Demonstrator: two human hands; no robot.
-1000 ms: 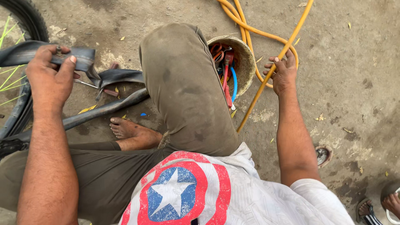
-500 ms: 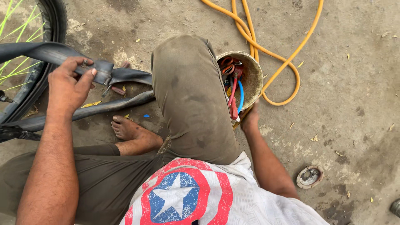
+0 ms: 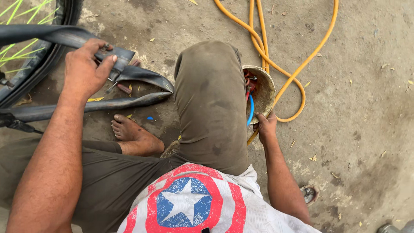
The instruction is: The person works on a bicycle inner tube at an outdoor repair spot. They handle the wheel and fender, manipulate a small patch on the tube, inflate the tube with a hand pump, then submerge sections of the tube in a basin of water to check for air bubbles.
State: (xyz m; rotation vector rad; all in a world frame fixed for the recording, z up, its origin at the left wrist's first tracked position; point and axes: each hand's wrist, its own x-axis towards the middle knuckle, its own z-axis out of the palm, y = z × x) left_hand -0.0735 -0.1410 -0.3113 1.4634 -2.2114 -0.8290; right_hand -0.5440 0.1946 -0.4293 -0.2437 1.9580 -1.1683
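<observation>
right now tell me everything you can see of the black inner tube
The black inner tube looks like flat, limp rubber. It runs in from the left edge, folds by the raised knee and doubles back left along the dusty ground. The left hand grips its upper run. It lies beside a tyre with green spokes, near a bare foot.

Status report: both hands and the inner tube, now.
Left hand gripping black inner tube. Right hand at rim of tool bowl. Orange hose looped beside the bowl.
</observation>
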